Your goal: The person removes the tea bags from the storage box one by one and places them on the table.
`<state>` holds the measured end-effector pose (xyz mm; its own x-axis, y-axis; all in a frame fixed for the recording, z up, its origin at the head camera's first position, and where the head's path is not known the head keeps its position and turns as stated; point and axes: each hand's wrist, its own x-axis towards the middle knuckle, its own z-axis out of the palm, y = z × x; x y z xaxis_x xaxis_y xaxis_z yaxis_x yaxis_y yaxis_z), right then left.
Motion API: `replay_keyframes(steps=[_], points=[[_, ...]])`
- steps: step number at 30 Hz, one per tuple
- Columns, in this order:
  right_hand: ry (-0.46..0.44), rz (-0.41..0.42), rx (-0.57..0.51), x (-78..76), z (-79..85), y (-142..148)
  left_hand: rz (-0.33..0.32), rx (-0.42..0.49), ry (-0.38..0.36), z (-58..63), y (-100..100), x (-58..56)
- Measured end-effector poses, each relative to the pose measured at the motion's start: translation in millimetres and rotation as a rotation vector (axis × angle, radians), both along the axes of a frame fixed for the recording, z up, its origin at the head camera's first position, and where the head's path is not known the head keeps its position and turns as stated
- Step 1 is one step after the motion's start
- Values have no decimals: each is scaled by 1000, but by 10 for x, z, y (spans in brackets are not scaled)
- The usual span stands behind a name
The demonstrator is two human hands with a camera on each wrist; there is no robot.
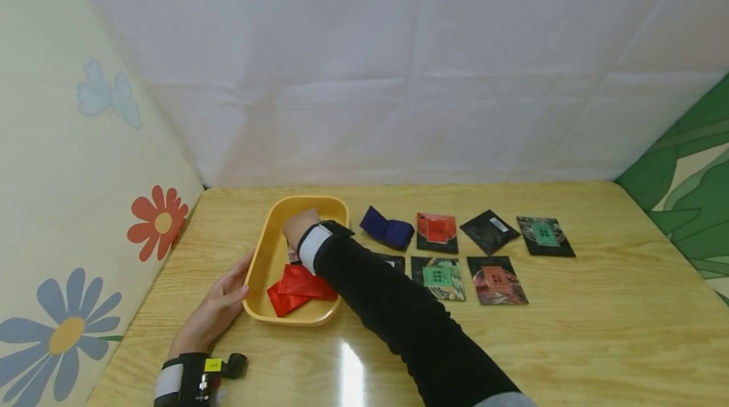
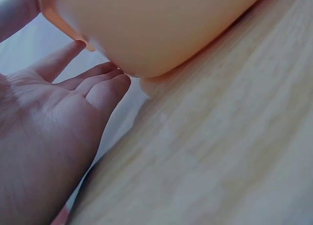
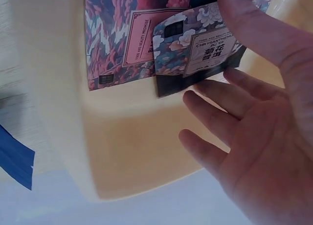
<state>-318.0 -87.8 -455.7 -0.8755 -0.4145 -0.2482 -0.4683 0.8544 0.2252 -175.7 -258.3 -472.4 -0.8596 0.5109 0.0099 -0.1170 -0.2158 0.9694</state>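
My right hand is inside the yellow plastic bin, its fingers spread and loosely bent. Its thumb lies over a flowered tea sachet labelled Chrysanthemum Pu Er, and the fingertips are at its lower edge. That sachet overlaps a pink-and-blue patterned sachet. From the head view, the wrist and sleeve hide most of this. Red packets are in the bin's near end. At the left wall, my left hand touches the bin's outside with fairly straight fingers; the left wrist view shows its palm.
To the right on the wooden table are several flat sachets, including a red-and-black one, a dark one with a barcode and a green-labelled one. A dark blue packet lies beside the bin. A white backdrop stands behind.
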Motion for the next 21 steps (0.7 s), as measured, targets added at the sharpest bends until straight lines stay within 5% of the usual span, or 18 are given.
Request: replay_keyframes(steps=[2, 6, 9, 14, 21], points=[[-17, 29, 12, 18, 54, 7, 6, -7, 0, 1, 1, 0], [-100, 37, 38, 336, 615, 87, 7, 2, 4, 5, 7, 5], [-102, 66, 21, 471, 806, 163, 3, 13, 11, 4, 9, 7], [-116, 83, -34, 571, 944, 252, 4, 18, 19, -2, 9, 6], [-177, 53, -87, 454, 921, 268, -1, 40, 26, -12, 12, -3]])
